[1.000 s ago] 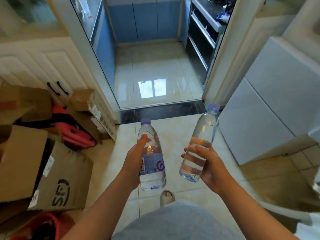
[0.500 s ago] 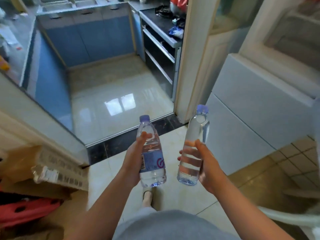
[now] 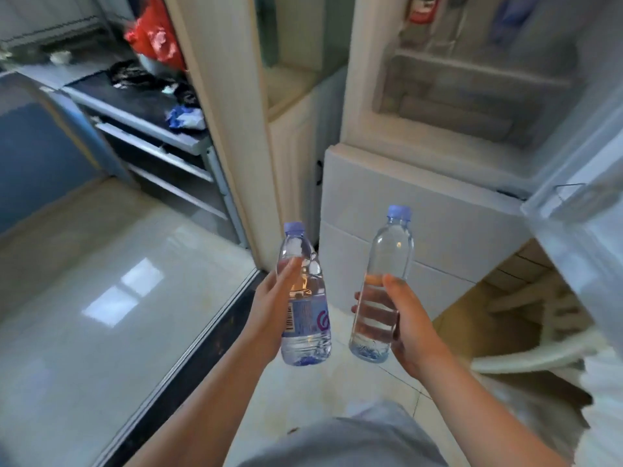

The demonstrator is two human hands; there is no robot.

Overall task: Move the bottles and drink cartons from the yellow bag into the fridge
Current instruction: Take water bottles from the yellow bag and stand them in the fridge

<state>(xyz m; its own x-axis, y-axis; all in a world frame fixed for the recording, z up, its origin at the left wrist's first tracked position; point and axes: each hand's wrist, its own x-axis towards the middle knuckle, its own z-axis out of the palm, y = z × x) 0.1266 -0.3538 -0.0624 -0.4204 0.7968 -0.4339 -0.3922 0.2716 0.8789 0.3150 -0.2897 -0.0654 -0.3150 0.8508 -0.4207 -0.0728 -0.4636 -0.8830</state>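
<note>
The left hand point(image 3: 269, 315) grips a labelled bottle point(image 3: 305, 318) and the right hand point(image 3: 413, 326) a plain bottle point(image 3: 387, 264), both upright before the open fridge point(image 3: 421, 203), its door point(image 3: 590, 214) swung out right, a doorpost point(image 3: 232, 129) at left.

L bottle point(image 3: 305, 298) in my L hand point(image 3: 269, 308): clear, lilac cap, blue label w/ purple logo + b/w barcode. R bottle point(image 3: 384, 298) in my R hand point(image 3: 411, 325): clear, lilac-blue cap. Fridge point(image 3: 404, 203) far right: white outside, pale grey-white inside. Floor point(image 3: 101, 315) left: glossy cream tile, white window glare. Threshold strip point(image 3: 202, 348): black. Cabinets point(image 3: 33, 156) far left: blue. Bag point(image 3: 155, 35) far: red w/ white print. Tiles point(image 3: 472, 315) near right: tan-brown. My shorts point(image 3: 354, 439): grey.
</note>
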